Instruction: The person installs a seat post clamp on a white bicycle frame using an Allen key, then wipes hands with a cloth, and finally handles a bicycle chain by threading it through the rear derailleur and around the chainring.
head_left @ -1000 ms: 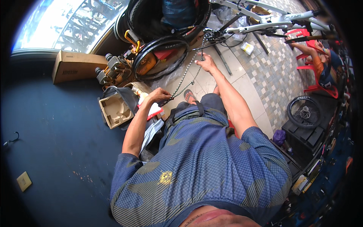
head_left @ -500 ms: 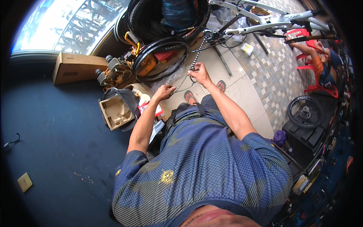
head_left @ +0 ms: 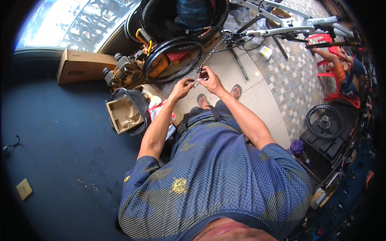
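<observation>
A bicycle chain [head_left: 199, 72] hangs from the drivetrain of a pale grey bicycle frame [head_left: 281, 31] and comes down to my hands in front of my waist. My right hand [head_left: 211, 82] is closed on the chain, thumb and fingers curled round a bunched stretch of links. Close beside it on the left, my left hand [head_left: 182, 88] pinches a short piece of the chain, its fingertips almost meeting those of the right. The links between the two hands are small and partly covered by fingers.
A bare wheel rim [head_left: 201, 51] leans by yellow-black equipment [head_left: 120, 68] ahead on the left. Nearer stand a dark bin [head_left: 141, 105] with a moulded cardboard tray [head_left: 124, 115] and a cardboard box [head_left: 85, 66]. At right, a person [head_left: 343, 78] sits by red chairs [head_left: 337, 96].
My left hand has come up and right, close to my right hand. The chain loop that hung between the hands no longer shows; the links are gathered at my fingers.
</observation>
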`<state>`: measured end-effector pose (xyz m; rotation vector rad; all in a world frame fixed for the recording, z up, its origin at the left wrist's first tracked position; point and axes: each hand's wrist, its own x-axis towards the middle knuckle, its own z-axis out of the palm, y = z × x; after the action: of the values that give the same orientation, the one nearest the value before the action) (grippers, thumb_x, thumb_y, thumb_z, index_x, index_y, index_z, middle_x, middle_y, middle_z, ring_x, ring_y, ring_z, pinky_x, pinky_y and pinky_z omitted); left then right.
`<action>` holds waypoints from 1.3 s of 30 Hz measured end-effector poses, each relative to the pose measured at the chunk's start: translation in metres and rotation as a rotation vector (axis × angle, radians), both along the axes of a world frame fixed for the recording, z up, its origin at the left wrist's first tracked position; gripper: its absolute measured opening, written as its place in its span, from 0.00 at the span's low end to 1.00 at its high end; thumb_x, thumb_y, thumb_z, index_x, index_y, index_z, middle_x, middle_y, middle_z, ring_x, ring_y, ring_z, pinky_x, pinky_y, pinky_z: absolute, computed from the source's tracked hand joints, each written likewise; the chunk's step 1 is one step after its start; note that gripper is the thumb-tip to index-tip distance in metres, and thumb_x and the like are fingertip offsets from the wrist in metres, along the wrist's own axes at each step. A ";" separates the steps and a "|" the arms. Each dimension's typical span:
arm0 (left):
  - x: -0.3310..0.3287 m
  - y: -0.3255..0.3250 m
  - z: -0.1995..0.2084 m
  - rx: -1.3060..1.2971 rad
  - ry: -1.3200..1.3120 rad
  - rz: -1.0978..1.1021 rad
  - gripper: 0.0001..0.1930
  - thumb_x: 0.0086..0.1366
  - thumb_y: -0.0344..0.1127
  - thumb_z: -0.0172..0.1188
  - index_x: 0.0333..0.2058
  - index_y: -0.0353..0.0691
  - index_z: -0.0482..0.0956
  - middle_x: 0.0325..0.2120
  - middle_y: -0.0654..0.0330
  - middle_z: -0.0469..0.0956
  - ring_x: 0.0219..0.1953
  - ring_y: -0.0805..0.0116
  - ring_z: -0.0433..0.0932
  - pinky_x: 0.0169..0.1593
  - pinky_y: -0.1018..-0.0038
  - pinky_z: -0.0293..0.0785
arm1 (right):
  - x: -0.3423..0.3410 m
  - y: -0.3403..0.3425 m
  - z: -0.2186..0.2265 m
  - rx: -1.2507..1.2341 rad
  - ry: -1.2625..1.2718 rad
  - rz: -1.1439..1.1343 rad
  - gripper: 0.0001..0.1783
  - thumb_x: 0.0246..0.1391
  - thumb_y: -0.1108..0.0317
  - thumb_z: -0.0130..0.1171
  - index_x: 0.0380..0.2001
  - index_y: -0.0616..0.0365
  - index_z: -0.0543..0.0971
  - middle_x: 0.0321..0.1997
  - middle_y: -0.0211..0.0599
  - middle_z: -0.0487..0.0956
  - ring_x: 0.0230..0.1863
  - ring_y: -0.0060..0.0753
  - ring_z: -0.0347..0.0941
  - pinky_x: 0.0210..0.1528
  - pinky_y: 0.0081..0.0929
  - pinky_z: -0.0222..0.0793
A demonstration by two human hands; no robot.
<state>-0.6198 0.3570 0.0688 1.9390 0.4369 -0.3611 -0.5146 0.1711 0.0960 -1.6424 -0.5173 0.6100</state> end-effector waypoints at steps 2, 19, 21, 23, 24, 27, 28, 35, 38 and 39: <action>0.005 -0.002 0.006 -0.070 0.051 0.000 0.20 0.69 0.45 0.59 0.55 0.43 0.78 0.34 0.59 0.82 0.32 0.73 0.77 0.31 0.72 0.75 | 0.003 0.000 0.010 -0.130 -0.174 -0.038 0.16 0.52 0.74 0.64 0.45 0.58 0.74 0.39 0.38 0.80 0.42 0.35 0.79 0.47 0.31 0.75; 0.031 -0.036 -0.026 -0.034 0.001 -0.126 0.19 0.61 0.40 0.63 0.49 0.39 0.82 0.40 0.47 0.85 0.43 0.57 0.84 0.48 0.65 0.77 | 0.097 -0.097 0.018 -0.401 -0.197 0.037 0.16 0.58 0.60 0.59 0.45 0.59 0.79 0.43 0.49 0.82 0.48 0.51 0.78 0.53 0.41 0.71; 0.039 -0.045 -0.026 -0.019 0.040 -0.173 0.19 0.62 0.39 0.63 0.50 0.37 0.81 0.42 0.48 0.84 0.45 0.57 0.83 0.51 0.66 0.77 | 0.108 -0.106 0.027 -0.435 -0.239 0.104 0.16 0.60 0.60 0.60 0.46 0.58 0.79 0.41 0.45 0.83 0.43 0.43 0.80 0.47 0.36 0.73; 0.041 -0.050 -0.026 0.031 0.041 -0.206 0.20 0.63 0.39 0.63 0.51 0.37 0.79 0.45 0.47 0.83 0.48 0.56 0.82 0.53 0.65 0.76 | 0.118 -0.108 0.042 -0.550 -0.324 0.170 0.15 0.60 0.60 0.60 0.46 0.57 0.79 0.41 0.44 0.83 0.44 0.43 0.80 0.47 0.36 0.73; 0.039 -0.050 -0.027 0.076 0.023 -0.216 0.20 0.63 0.39 0.62 0.52 0.37 0.79 0.46 0.47 0.82 0.49 0.54 0.81 0.53 0.65 0.76 | 0.119 -0.104 0.050 -0.527 -0.362 0.193 0.15 0.59 0.60 0.61 0.45 0.58 0.80 0.41 0.44 0.84 0.44 0.44 0.80 0.47 0.36 0.73; 0.047 -0.058 -0.019 0.184 -0.157 -0.222 0.21 0.62 0.39 0.62 0.52 0.38 0.77 0.47 0.46 0.80 0.52 0.48 0.78 0.55 0.60 0.75 | 0.125 -0.094 0.064 -0.520 -0.332 0.306 0.17 0.58 0.59 0.61 0.44 0.60 0.81 0.43 0.47 0.84 0.47 0.48 0.80 0.50 0.38 0.73; 0.051 -0.062 -0.014 0.217 -0.238 -0.217 0.21 0.61 0.39 0.62 0.52 0.38 0.77 0.47 0.46 0.79 0.53 0.45 0.77 0.55 0.58 0.74 | 0.125 -0.090 0.066 -0.505 -0.319 0.317 0.17 0.57 0.59 0.61 0.44 0.60 0.81 0.43 0.47 0.84 0.47 0.48 0.80 0.50 0.39 0.73; 0.093 -0.103 0.064 0.499 -0.477 -0.131 0.20 0.61 0.39 0.65 0.49 0.39 0.73 0.36 0.47 0.76 0.42 0.45 0.79 0.46 0.55 0.76 | 0.136 -0.096 0.057 -0.465 -0.354 0.332 0.14 0.57 0.62 0.62 0.41 0.60 0.82 0.42 0.47 0.84 0.47 0.48 0.79 0.51 0.40 0.72; 0.099 -0.113 0.078 0.494 -0.336 -0.122 0.23 0.61 0.40 0.65 0.53 0.41 0.71 0.38 0.49 0.77 0.42 0.44 0.79 0.43 0.53 0.77 | 0.141 -0.098 0.050 -0.446 -0.457 0.323 0.14 0.57 0.62 0.62 0.41 0.60 0.83 0.41 0.47 0.83 0.47 0.48 0.79 0.52 0.40 0.72; 0.101 -0.119 0.082 0.496 -0.304 -0.124 0.25 0.61 0.40 0.65 0.55 0.42 0.70 0.40 0.49 0.78 0.43 0.44 0.79 0.43 0.53 0.76 | 0.141 -0.100 0.047 -0.448 -0.482 0.315 0.14 0.57 0.61 0.62 0.41 0.59 0.83 0.41 0.47 0.83 0.47 0.49 0.78 0.52 0.40 0.72</action>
<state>-0.5186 0.2377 0.1503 2.4638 0.2165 -0.0283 -0.3734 0.0711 0.1428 -2.1705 -1.0639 0.5841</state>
